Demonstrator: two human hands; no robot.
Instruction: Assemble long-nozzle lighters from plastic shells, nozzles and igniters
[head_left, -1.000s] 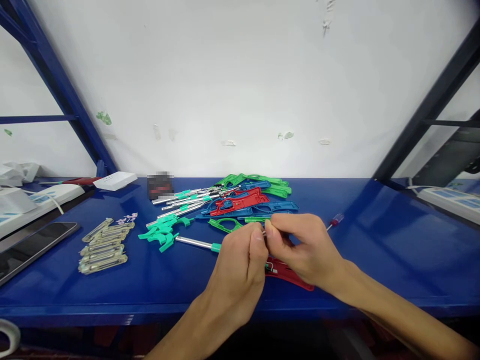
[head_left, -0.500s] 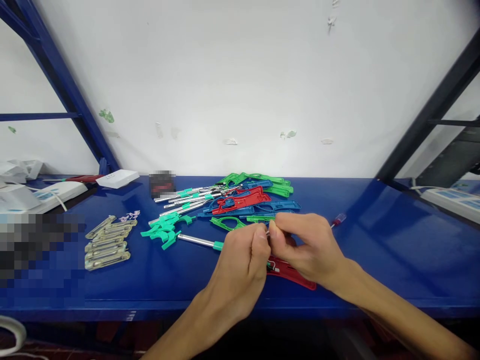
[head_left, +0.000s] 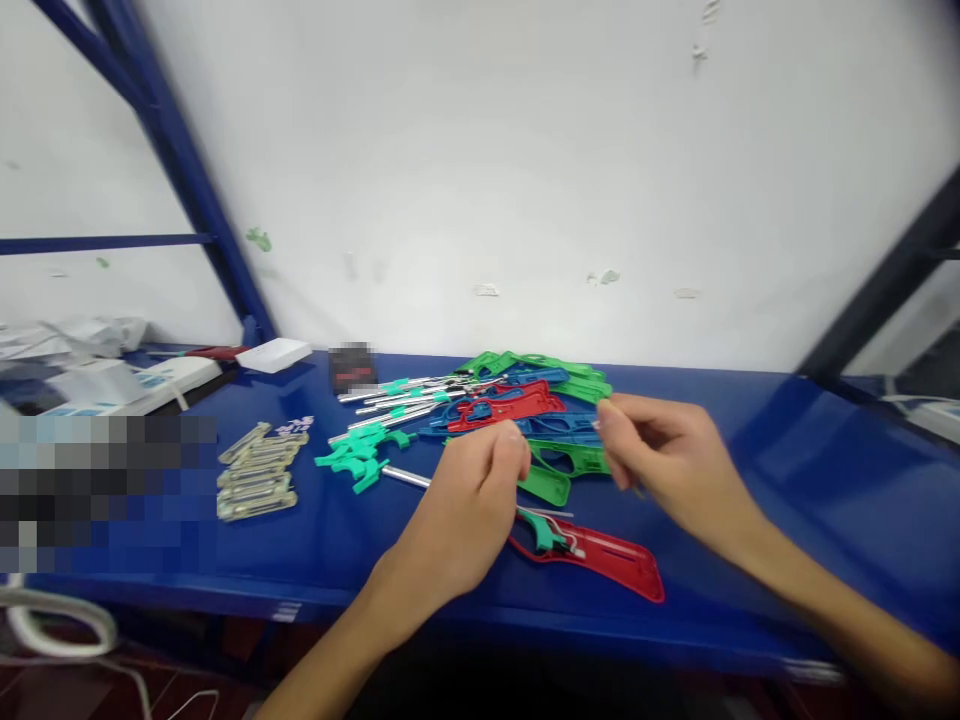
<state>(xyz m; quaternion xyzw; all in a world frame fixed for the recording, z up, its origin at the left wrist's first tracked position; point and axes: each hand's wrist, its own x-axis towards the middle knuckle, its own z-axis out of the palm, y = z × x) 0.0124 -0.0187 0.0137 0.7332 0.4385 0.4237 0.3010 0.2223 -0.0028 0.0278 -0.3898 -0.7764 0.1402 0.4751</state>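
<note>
My left hand (head_left: pixel 480 500) is closed in a pinch above a metal rod (head_left: pixel 406 477); what its fingers hold is too small to make out. To the right, my right hand (head_left: pixel 660 445) is also pinched, with a tiny pale bit at its fingertips that I cannot identify. Below and between the hands lies a red plastic half shell (head_left: pixel 619 567), holding a teal trigger piece (head_left: pixel 541 532) and a white wire. Behind them are a green shell (head_left: pixel 544 484) and a pile of green, blue and red shells (head_left: pixel 517 402).
Teal trigger pieces (head_left: pixel 360 455) lie left of centre, near several metal rods with teal ends (head_left: pixel 397 400). Clear yellowish parts (head_left: pixel 259 485) are farther left. A white box (head_left: pixel 274 355) and a power strip (head_left: pixel 172 385) stand at the back left of the blue table (head_left: pixel 750 470).
My hands have moved apart, the right one going right and slightly up. More of the red shell and its teal trigger now shows. The whole view has shifted, with the table's contents farther right.
</note>
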